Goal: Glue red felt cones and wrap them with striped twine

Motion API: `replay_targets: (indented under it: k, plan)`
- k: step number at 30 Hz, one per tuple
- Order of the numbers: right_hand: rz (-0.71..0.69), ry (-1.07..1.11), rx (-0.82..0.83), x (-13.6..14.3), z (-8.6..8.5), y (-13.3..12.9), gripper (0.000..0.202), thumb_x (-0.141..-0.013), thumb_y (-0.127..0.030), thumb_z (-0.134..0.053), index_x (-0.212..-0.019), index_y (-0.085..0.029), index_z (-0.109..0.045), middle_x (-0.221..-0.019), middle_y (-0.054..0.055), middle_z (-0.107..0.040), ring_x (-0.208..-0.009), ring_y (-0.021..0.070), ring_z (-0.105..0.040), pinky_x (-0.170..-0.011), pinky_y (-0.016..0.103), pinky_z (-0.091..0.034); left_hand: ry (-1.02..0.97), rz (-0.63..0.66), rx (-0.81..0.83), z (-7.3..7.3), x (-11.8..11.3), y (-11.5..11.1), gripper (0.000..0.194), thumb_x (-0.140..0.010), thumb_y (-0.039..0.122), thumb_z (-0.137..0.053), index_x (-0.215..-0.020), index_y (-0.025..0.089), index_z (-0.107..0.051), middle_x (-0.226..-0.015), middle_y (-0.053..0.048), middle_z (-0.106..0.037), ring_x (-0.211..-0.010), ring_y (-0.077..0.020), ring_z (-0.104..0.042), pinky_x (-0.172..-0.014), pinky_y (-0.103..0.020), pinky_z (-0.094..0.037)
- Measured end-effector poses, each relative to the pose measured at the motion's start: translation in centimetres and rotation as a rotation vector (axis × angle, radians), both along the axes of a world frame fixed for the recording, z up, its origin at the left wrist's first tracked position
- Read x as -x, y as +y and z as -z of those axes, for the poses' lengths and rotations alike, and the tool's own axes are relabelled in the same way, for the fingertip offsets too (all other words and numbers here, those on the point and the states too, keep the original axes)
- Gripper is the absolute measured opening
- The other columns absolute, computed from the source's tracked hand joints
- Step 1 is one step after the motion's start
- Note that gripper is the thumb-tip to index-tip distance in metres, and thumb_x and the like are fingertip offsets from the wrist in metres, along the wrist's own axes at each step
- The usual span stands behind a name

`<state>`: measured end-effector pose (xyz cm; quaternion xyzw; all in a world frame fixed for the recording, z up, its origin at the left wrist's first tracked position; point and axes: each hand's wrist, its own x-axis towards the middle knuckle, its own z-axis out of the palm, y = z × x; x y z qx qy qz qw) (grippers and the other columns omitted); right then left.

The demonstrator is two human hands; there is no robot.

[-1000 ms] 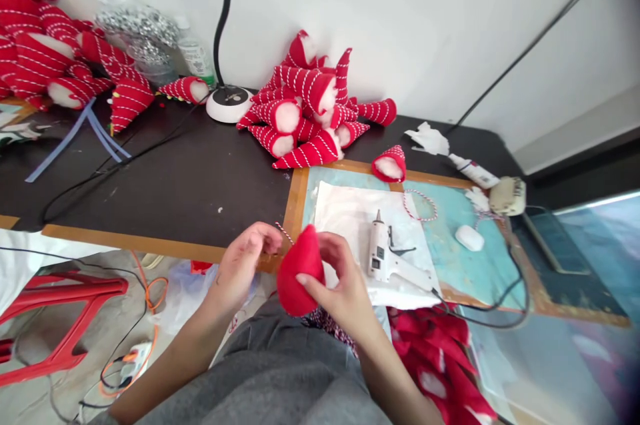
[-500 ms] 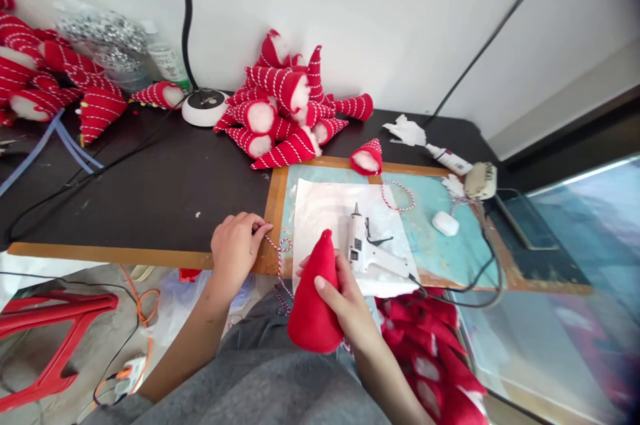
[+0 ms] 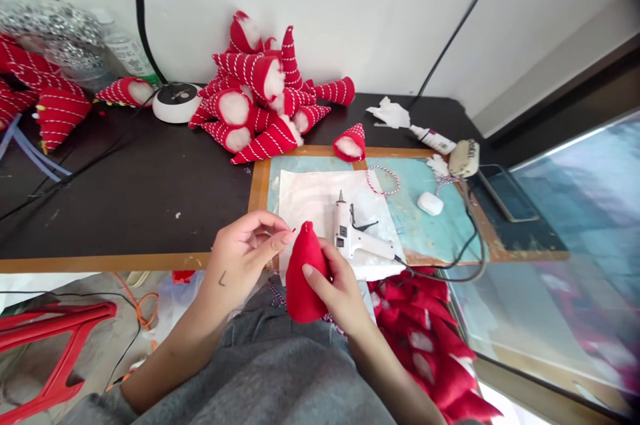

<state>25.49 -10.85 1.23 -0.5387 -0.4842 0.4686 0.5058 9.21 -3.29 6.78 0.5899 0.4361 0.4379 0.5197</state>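
Note:
My right hand (image 3: 337,285) is wrapped round a plain red felt cone hat (image 3: 306,278), held upright with its tip pointing away from me. My left hand (image 3: 253,255) is closed in a pinch just left of the hat's tip. A small red end pokes out between thumb and forefinger, apart from the tip. It looks like the end of the red-and-white twisted cord (image 3: 276,293), part of which hangs over my lap; the fingers hide the rest. Beyond the hat, a white glue gun (image 3: 345,228) lies on a white sheet (image 3: 305,188).
Several cord-wrapped red cones (image 3: 265,138) are heaped by the lamp base (image 3: 175,102). One small cone (image 3: 350,143) and a cord loop (image 3: 383,180) lie on the blue mat (image 3: 410,225). The glue gun's cable (image 3: 425,273) runs right. Plain red cones (image 3: 425,338) are piled below the table edge.
My left hand has moved right and up from the table edge to the hat's tip, bringing the cord end. The right hand still holds the hat; the view has shifted a little.

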Motion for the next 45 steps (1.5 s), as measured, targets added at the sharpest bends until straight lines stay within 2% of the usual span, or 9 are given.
replay_targets:
  k: [5,13,19,23,30,35,37,45]
  plan:
    - [-0.009,-0.059,-0.045,0.0,-0.4,0.1,0.03,-0.094,-0.038,-0.064,-0.12,-0.024,-0.066,-0.111,0.005,-0.072,-0.099,0.0226,-0.065,-0.091,0.036,-0.05,0.0,-0.016,-0.006,0.4,-0.8,-0.1,0.022,-0.081,0.04,-0.086,-0.079,0.021,-0.076,-0.077,-0.003,-0.071,-0.062,-0.0152,-0.064,-0.052,-0.022,-0.052]
    - [-0.042,-0.093,-0.091,0.2,-0.6,0.2,0.027,-0.095,-0.033,-0.064,-0.12,-0.024,-0.067,-0.112,0.004,-0.073,-0.099,0.021,-0.067,-0.089,0.033,-0.052,0.02,-0.028,-0.014,0.5,-0.9,0.0,0.023,-0.082,0.039,-0.085,-0.079,0.02,-0.072,-0.077,-0.001,-0.069,-0.063,-0.0139,-0.062,-0.053,-0.021,-0.05]
    - [-0.064,-0.108,-0.096,0.1,-0.6,0.2,0.028,-0.094,-0.034,-0.064,-0.121,-0.023,-0.067,-0.113,0.005,-0.074,-0.1,0.0217,-0.067,-0.09,0.033,-0.053,-0.149,0.043,0.105,1.0,-0.6,0.6,0.032,-0.075,0.036,-0.091,-0.088,0.021,-0.066,-0.08,0.0,-0.065,-0.071,-0.0148,-0.062,-0.059,-0.021,-0.051]
    - [-0.075,-0.094,-0.091,0.1,-0.6,0.1,0.028,-0.094,-0.034,-0.063,-0.12,-0.023,-0.067,-0.111,0.005,-0.073,-0.099,0.0214,-0.067,-0.089,0.033,-0.053,-0.267,0.126,0.186,1.8,-0.4,1.0,0.037,-0.077,0.045,-0.091,-0.09,0.02,-0.067,-0.081,-0.001,-0.064,-0.068,-0.0116,-0.058,-0.058,-0.019,-0.048]
    - [-0.097,-0.118,-0.117,0.2,-0.5,0.2,0.026,-0.095,-0.031,-0.063,-0.119,-0.022,-0.068,-0.109,0.004,-0.073,-0.097,0.0208,-0.066,-0.087,0.033,-0.052,-0.23,0.088,0.19,1.9,-0.7,1.0,0.032,-0.079,0.037,-0.09,-0.091,0.02,-0.066,-0.08,0.0,-0.063,-0.071,-0.011,-0.061,-0.057,-0.015,-0.049]
    - [-0.103,-0.117,-0.097,0.2,-0.6,0.1,0.027,-0.095,-0.032,-0.063,-0.119,-0.021,-0.068,-0.109,0.006,-0.073,-0.098,0.0222,-0.066,-0.088,0.034,-0.052,-0.295,0.154,0.336,1.5,-0.7,1.1,0.053,-0.075,0.065,-0.085,-0.094,0.019,-0.065,-0.072,0.002,-0.058,-0.052,-0.0095,-0.053,-0.043,-0.018,-0.046]
    - [-0.108,-0.111,-0.091,0.2,-0.6,0.1,0.027,-0.095,-0.031,-0.063,-0.119,-0.021,-0.068,-0.109,0.006,-0.073,-0.098,0.022,-0.066,-0.088,0.034,-0.052,-0.303,0.169,0.362,1.4,-0.7,1.1,0.058,-0.073,0.068,-0.085,-0.093,0.018,-0.065,-0.071,0.002,-0.058,-0.051,-0.0092,-0.052,-0.044,-0.019,-0.046]
    - [-0.126,-0.067,-0.072,0.2,-0.3,0.1,0.028,-0.096,-0.033,-0.064,-0.121,-0.021,-0.068,-0.113,0.006,-0.073,-0.101,0.0218,-0.066,-0.09,0.034,-0.051,-0.413,0.16,0.367,2.0,-0.9,1.0,0.046,-0.074,0.048,-0.093,-0.09,0.018,-0.062,-0.07,0.004,-0.057,-0.048,-0.0057,-0.049,-0.04,-0.014,-0.042]
